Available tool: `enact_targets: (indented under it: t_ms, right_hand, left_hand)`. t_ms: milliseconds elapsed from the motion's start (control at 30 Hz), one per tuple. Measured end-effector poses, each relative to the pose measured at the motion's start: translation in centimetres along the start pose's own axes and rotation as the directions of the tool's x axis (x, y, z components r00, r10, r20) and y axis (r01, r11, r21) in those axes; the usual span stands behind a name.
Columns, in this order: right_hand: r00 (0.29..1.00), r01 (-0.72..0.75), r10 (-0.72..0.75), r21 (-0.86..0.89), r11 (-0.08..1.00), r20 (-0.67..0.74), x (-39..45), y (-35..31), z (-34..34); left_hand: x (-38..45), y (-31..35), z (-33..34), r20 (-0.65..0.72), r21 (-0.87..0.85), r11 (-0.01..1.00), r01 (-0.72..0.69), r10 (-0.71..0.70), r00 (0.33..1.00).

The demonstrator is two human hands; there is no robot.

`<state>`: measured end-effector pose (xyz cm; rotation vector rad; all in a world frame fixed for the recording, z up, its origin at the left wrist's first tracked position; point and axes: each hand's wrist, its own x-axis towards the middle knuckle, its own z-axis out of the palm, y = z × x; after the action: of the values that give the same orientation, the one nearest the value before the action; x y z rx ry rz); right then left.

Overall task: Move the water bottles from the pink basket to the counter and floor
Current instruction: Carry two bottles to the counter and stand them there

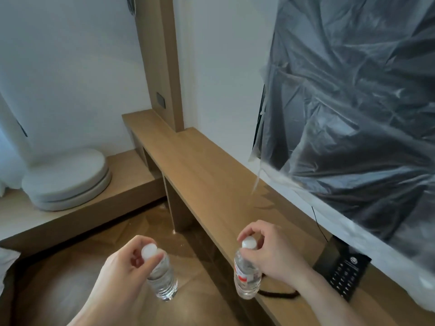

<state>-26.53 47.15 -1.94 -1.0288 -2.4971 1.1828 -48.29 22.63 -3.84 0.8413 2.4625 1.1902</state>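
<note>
The long wooden counter [207, 170] runs bare ahead to a post; the left hand [124, 262] pinches a clear ribbed bottle [162, 278] by its white cap over the wood floor [70, 278]; the right hand [268, 250] pinches a red-labelled bottle [246, 276] at the counter's front edge; both hang upright, caps up.

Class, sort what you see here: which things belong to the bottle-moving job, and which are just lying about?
Job:
left hand
right hand
left bottle
right bottle
counter
floor

Lying about:
telephone
round cushion
plastic-covered screen
</note>
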Motion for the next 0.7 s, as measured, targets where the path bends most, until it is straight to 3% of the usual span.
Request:
enact_targets:
  t_ms: [267,700]
  right_hand:
    - [0.996,-0.034,0.035,0.008,0.999,-0.088,11.4,-5.5,4.4]
    - [0.991,-0.101,0.105,0.06,0.993,-0.083,32.7,-8.9,8.6]
  left_hand:
    - [16.1,-2.6,-5.1,0.115,0.107,0.99,-0.088,0.076,0.99]
    - [39.3,-3.2,-6.0,0.208,0.075,0.977,-0.201,0.181,0.961]
